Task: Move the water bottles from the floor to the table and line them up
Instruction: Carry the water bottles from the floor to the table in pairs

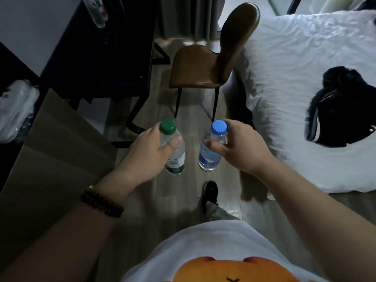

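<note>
Clear plastic bottles, glossy chair

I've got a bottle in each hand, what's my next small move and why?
Probably turn left and carry both to the dark table: the left hand grips the green-capped bottle, the right hand the blue-capped bottle, and both look lifted.

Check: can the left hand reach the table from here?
Probably, after a step closer: the left hand, its grip on the green-capped bottle, is right of the table, with the cardboard box partly between.
</note>
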Demonstrator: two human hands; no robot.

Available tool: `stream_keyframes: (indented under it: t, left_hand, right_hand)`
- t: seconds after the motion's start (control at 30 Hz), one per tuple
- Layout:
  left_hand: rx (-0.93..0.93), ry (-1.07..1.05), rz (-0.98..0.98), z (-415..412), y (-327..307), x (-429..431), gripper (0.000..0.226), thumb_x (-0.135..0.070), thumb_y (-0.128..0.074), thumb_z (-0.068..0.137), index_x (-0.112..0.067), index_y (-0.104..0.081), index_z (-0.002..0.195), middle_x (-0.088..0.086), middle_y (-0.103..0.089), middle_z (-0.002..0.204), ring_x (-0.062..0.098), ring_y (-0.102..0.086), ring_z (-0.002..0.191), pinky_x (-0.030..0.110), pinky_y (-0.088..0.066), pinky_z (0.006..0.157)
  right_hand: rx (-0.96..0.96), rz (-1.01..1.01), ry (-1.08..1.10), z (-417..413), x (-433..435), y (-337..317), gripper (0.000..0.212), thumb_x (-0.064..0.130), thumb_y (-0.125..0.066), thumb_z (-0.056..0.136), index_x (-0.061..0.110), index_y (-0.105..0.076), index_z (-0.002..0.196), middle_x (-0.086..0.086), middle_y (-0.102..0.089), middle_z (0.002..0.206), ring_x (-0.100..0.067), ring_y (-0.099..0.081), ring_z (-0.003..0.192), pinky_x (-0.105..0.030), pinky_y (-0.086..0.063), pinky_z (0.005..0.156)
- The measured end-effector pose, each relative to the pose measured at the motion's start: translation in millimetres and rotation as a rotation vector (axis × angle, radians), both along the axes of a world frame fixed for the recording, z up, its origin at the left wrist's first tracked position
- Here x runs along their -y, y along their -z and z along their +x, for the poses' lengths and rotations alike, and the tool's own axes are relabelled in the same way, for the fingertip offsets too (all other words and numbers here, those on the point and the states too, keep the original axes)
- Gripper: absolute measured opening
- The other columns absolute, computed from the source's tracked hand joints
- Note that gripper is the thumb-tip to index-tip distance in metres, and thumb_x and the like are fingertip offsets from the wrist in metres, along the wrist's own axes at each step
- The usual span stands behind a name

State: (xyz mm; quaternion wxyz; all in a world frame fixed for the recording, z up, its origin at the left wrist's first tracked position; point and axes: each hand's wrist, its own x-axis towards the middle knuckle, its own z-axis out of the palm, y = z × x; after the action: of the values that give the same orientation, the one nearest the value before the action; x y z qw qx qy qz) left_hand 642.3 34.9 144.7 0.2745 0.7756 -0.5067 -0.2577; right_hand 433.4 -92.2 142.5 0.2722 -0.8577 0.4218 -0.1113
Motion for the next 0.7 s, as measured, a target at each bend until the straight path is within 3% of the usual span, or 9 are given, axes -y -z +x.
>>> stream_keyframes:
  t: [0.23, 0.5, 0.7]
  left_hand:
    - [-0.021, -0.006, 0.025, 42, 13, 85, 0.040, -0.060, -0.052, 0.094, -0.027, -0.058, 0.116, -0.006, -0.067, 0.114, 0.016, -0.064, 0.107, 0.045, -0.052, 0.093]
    - [-0.050, -0.203, 0.017, 88, 10, 184, 0.043, -0.062, -0.049, 0.091, -0.028, -0.061, 0.114, -0.008, -0.067, 0.108, 0.013, -0.064, 0.102, 0.045, -0.053, 0.091]
    - [-0.072, -0.338, -0.002, 121, 10, 242, 0.039, -0.061, -0.053, 0.095, -0.031, -0.059, 0.119, -0.012, -0.068, 0.111, 0.008, -0.064, 0.105, 0.040, -0.053, 0.093]
  right_hand:
    - [0.000, 0.022, -0.044, 49, 95, 19, 0.041, 0.063, -0.065, 0.081, 0.027, -0.061, 0.101, 0.009, -0.064, 0.094, -0.015, -0.063, 0.082, -0.045, -0.057, 0.074]
    - [-0.003, -0.017, -0.174, 108, 224, 16, 0.036, 0.058, -0.068, 0.085, 0.029, -0.060, 0.104, 0.009, -0.064, 0.096, -0.013, -0.061, 0.081, -0.035, -0.054, 0.071]
    - [-0.004, -0.022, -0.261, 159, 307, 12, 0.032, 0.055, -0.068, 0.086, 0.029, -0.058, 0.102, 0.009, -0.063, 0.097, -0.016, -0.060, 0.084, -0.037, -0.051, 0.073]
